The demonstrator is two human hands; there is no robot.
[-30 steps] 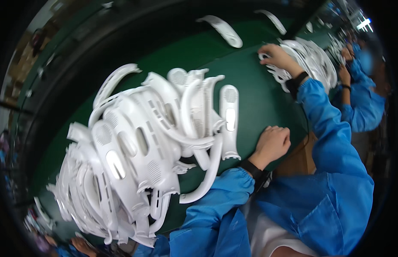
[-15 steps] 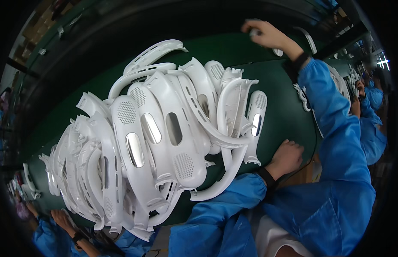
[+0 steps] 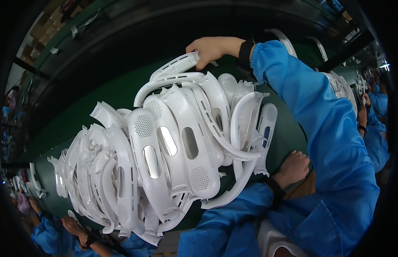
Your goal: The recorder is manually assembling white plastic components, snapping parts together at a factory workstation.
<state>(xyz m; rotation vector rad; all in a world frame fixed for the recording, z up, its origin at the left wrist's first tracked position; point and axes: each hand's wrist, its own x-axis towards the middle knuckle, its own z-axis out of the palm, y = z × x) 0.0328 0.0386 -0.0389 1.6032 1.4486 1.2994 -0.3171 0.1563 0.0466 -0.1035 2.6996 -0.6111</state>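
At the far edge of the pile, my right hand (image 3: 211, 49) has its thumb and fingers closed around the end of a curved white plastic shell (image 3: 173, 68) with a row of slots. That shell rests on another slotted white curved piece (image 3: 171, 80). Near the table's right corner, my left hand (image 3: 294, 166) lies in a loose fist, with nothing visible in it. Just left of it is a white shell with a dotted grille and a shiny oval window (image 3: 267, 124).
A big heap of white curved shells (image 3: 121, 171) covers much of the green table (image 3: 289, 128). More curved pieces (image 3: 284, 40) lie beyond my right arm. Co-workers' hands (image 3: 73, 226) are at lower left, and another person in blue (image 3: 374, 115) is at far right.
My right hand has moved left from the far side and taken hold of the curved shell's end. The view has shifted slightly; my left hand still rests in place.
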